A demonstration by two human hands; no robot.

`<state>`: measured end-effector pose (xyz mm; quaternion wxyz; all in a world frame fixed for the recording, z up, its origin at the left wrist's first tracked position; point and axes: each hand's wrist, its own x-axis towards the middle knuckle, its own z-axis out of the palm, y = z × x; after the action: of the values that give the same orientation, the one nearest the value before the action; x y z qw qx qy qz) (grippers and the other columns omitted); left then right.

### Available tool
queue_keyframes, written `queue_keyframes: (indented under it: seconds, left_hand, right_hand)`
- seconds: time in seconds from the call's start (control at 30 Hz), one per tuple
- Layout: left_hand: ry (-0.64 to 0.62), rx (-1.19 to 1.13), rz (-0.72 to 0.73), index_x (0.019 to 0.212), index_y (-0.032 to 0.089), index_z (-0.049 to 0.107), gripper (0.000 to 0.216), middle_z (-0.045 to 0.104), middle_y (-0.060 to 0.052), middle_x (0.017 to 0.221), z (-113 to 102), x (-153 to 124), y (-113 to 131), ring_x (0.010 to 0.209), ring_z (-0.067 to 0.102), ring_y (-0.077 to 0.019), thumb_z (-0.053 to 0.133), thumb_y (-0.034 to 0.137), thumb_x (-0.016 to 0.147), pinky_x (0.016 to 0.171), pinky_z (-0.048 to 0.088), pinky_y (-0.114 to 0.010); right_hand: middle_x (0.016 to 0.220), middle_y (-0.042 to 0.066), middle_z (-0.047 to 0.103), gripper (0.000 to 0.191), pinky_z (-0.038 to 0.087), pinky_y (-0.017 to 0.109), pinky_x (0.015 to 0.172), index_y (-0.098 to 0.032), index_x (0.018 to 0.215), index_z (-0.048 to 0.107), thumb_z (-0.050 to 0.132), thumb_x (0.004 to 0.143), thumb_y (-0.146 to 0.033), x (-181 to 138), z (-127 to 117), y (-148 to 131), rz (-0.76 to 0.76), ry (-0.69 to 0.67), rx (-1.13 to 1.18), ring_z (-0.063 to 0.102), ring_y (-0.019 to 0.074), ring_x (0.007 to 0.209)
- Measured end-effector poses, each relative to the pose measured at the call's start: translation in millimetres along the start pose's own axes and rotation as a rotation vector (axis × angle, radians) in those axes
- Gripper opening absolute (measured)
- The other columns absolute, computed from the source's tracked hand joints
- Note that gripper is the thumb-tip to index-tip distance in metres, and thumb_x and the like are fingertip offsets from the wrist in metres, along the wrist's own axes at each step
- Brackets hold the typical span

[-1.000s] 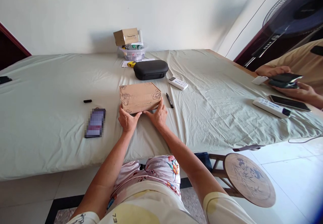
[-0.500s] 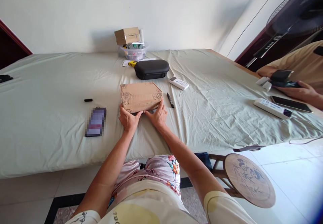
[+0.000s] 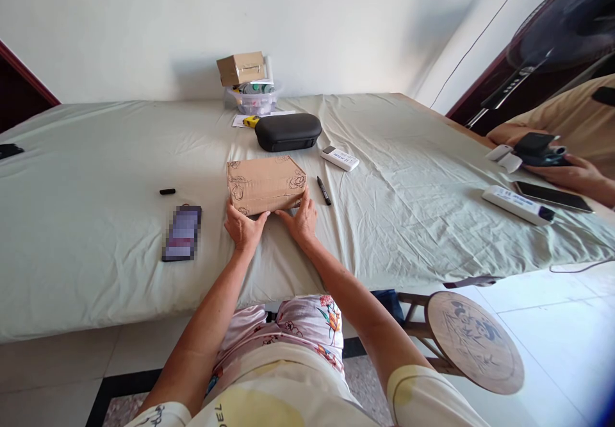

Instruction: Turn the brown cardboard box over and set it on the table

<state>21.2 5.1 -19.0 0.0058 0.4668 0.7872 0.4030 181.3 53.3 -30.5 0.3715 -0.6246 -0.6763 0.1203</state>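
Note:
A brown cardboard box (image 3: 264, 180) with dark scribbled drawings near its corners is between my hands on the cloth-covered table (image 3: 115, 158). My left hand (image 3: 244, 227) grips its near left corner, thumb along the lower front edge. At the near right corner my right hand (image 3: 298, 222) grips the same box, its thumb pointing toward the left one. Fingers on the box's far sides are partly hidden. Just right of the box lies a black marker (image 3: 323, 191) without its cap. The black cap (image 3: 167, 191) rests on the left, above a phone (image 3: 182, 233) with a blurred screen.
Behind the box sit a black zip case (image 3: 288, 132), a white power strip-like device (image 3: 340, 158), a yellow tape measure (image 3: 250, 121) and a plastic tub (image 3: 254, 101) under another carton (image 3: 241, 68). At right, another person's hands (image 3: 576, 174) hold a dark device. A round stool (image 3: 475, 342) stands below.
The box has tilted or settled slightly, so the dark gap beneath its front edge has narrowed. Both hands keep their grip. At right, the other person's dark device has turned.

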Motion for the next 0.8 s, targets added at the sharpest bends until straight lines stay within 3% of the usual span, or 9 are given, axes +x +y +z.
queue_keyframes:
  seconds: [0.23,0.47,0.67,0.8]
  left_hand:
    - [0.013,0.008,-0.016,0.159,0.005,0.021,0.119,0.051,-0.032,0.155,1.4,3.2,-3.7,0.142,0.056,-0.0429,0.088,0.054,0.073,0.114,0.049,-0.053]
    - [0.026,-0.041,-0.036,0.157,0.008,0.028,0.111,0.056,-0.031,0.150,-1.8,6.4,-9.1,0.141,0.056,-0.0435,0.085,0.057,0.076,0.113,0.048,-0.054]
    - [0.235,-0.215,0.080,0.150,0.013,0.043,0.096,0.062,-0.026,0.140,-2.9,14.2,-26.5,0.135,0.059,-0.0414,0.077,0.070,0.080,0.114,0.044,-0.055]
    - [0.389,-0.391,0.208,0.134,0.016,0.058,0.066,0.068,-0.017,0.118,-5.2,17.2,-34.0,0.113,0.067,-0.0293,0.059,0.069,0.094,0.102,0.051,-0.043]
  right_hand:
    - [0.123,0.015,0.064,0.093,0.053,0.049,0.104,-0.021,0.171,0.018,0.066,0.095,-0.044,5.2,-1.6,13.1,-0.100,-0.039,0.104,0.066,0.0302,0.110]
    - [0.116,0.010,0.069,0.067,0.056,0.044,0.102,-0.024,0.163,0.040,0.058,0.099,-0.030,14.4,-8.7,29.0,-0.188,-0.031,0.193,0.070,0.0253,0.105]
    - [0.102,0.007,0.074,0.031,0.058,0.041,0.089,-0.026,0.127,0.068,0.056,0.103,-0.042,19.5,-16.0,27.8,-0.362,0.188,0.448,0.071,0.0227,0.093]
    - [0.090,0.004,0.071,0.024,0.056,0.037,0.084,-0.024,0.103,0.070,0.059,0.103,-0.046,17.1,-27.8,22.3,-0.356,0.311,0.568,0.067,0.0199,0.085]
